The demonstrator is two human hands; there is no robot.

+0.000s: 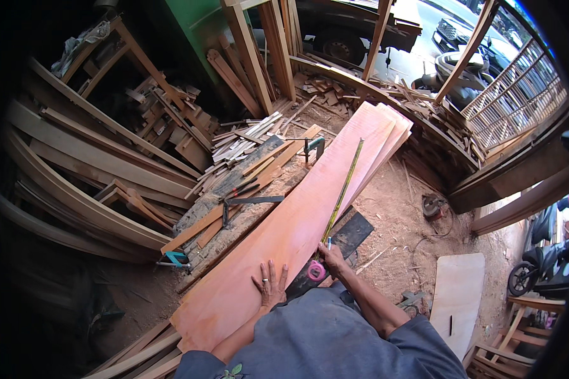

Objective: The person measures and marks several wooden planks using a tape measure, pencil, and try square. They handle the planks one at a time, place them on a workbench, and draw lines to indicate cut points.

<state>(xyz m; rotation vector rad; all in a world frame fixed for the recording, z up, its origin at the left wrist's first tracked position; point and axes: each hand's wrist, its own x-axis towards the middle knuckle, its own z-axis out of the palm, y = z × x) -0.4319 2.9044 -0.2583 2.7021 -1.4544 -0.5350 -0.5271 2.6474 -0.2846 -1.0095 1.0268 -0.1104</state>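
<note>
I see the left hand (271,292) flat and open on the pink board (246,252) over the counter (250,221), probably to steady it; the right hand (332,258) seems closed on a pen-like thing (329,242), near the yellow tape (346,189).

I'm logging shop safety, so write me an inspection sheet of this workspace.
Surface: rough wooden bench, littered with sawdust.
Job's things: stacked pinkish boards, fanned at the far end; a yellow tape blade lies out along them, its pink case near the wearer.
Clutter: wood strips heaped behind the bench; a framing square and green clamp on it.
Grips: left grip spread open on the boards; right grip curled by the near end of the blade, exact hold unclear.
Cables: what looks like a dark cord on the floor near a power tool.
Surroundings: sawdusty floor; vehicles outside.
</note>
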